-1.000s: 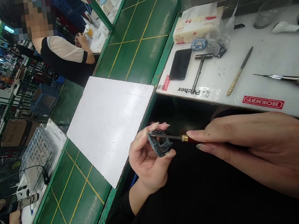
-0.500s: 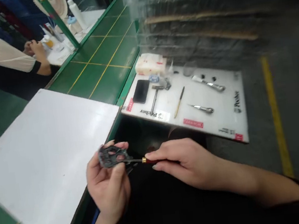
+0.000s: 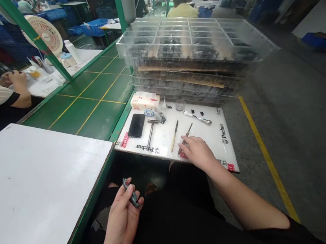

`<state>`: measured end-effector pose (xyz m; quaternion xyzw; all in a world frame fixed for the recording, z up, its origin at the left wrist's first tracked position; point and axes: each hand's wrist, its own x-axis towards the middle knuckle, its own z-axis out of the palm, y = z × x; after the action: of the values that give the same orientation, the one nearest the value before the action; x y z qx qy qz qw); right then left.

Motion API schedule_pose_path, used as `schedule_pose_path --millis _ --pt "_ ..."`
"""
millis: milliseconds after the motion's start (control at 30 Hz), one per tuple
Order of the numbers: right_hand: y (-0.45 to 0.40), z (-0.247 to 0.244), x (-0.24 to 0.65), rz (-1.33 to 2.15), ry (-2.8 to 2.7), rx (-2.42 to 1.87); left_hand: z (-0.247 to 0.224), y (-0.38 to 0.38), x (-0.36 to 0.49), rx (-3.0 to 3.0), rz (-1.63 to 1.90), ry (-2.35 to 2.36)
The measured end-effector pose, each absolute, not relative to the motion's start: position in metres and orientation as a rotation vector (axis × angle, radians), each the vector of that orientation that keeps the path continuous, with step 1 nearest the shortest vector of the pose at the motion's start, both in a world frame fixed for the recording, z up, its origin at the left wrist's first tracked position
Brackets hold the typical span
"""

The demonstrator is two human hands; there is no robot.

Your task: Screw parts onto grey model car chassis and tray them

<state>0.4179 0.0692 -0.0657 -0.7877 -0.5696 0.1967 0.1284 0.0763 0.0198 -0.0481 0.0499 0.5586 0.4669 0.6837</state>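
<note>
Left hand [image 3: 120, 226] sits low in the head view, just past the edge of the table, its grip narrow and closed on a small dark grey plastic part [image 3: 132, 193] pinched between thumb and fingers. The part's long axis stands nearly upright in the picture, its upper end leaning up and to the left. Right hand [image 3: 198, 153] is well to the right of the part, above a white plastic mat [image 3: 211, 132], with its fingers reaching up and left over a slim tool [image 3: 186, 138]; that grip looks loose, and I cannot tell whether it has closed on the tool. Left hand is much the nearer to the part. Also on the mat lie a file with a pale banded handle [image 3: 174, 136], a T-handled tool [image 3: 151, 133], a black phone [image 3: 136, 125] and a tissue pack [image 3: 145, 100]. A stack of clear plastic trays [image 3: 189, 45] rises behind the mat. To the left, a white board [image 3: 42, 200] lies on the green table [image 3: 100, 118], and a co-worker's hands [image 3: 12, 79] are busy farther along.
</note>
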Motion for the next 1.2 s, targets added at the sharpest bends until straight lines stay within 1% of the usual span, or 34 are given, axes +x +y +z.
schedule_pose_path --millis 133,233,400,467,533,600,700,800,1000,1200 --pt "0.09 -0.068 0.412 0.538 -1.704 -2.372 -0.04 0.024 0.083 0.136 0.954 1.31" --pt "0.092 -0.067 0.407 0.524 -1.721 -2.375 -0.034 0.024 0.078 0.199 0.983 1.207" --pt "0.067 -0.055 0.386 0.526 -1.725 -2.201 -0.027 0.016 0.072 0.425 0.969 1.024" --pt "0.052 -0.046 0.37 0.728 -1.797 -1.968 -0.025 0.012 0.073 0.539 0.941 1.002" --pt "0.038 -0.036 0.354 1.105 -1.782 -1.613 -0.024 0.009 0.074 0.644 0.899 0.96" --pt "0.03 -0.029 0.341 1.435 -1.601 -1.329 -0.023 0.008 0.076 0.723 0.864 0.898" --pt "0.026 -0.027 0.33 1.686 -1.281 -1.226 -0.021 0.007 0.076 0.799 0.834 0.846" --pt "0.027 -0.03 0.329 1.831 -1.12 -1.19 -0.018 0.008 0.075 0.83 0.81 0.855" --pt "0.029 -0.028 0.335 1.876 -1.153 -1.204 -0.017 0.009 0.074 0.793 0.776 0.841" --pt "0.031 -0.028 0.335 2.03 -1.047 -1.049 -0.017 0.009 0.076 0.752 0.767 0.828"
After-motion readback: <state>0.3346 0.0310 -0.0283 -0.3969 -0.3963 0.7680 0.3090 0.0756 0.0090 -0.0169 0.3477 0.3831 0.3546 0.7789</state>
